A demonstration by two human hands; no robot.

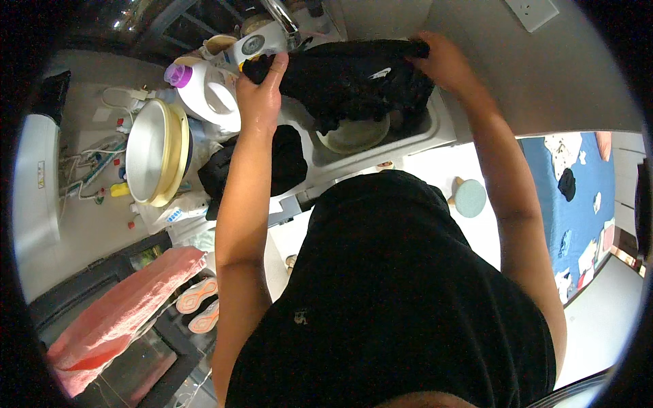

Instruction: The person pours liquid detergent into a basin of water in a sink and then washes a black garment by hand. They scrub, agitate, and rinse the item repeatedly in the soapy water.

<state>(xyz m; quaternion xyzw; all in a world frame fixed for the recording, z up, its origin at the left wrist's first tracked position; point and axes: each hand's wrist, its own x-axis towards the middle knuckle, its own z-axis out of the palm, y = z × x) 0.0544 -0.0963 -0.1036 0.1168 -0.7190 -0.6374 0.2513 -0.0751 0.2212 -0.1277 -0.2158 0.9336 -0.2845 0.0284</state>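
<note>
A black garment (352, 76) with a small white Nike swoosh is stretched between my two hands above the sink (441, 122). My left hand (261, 97) grips its left end, the thumb pointing up. At the far right end, my right hand (441, 61) is closed on the fabric. Below the hanging cloth, part of a pale round basin (357, 135) shows in the sink; the garment hides the rest. Another black cloth (288, 158) lies bunched on the counter, partly behind my left forearm.
A chrome faucet (281, 18) stands behind the sink. Left are a white detergent jug (214, 97) with a purple cap and stacked basins (148, 153). A pink towel (127, 316) hangs near shoes (196, 296). Right are a round stool (470, 198) and a blue-covered bed (586, 204).
</note>
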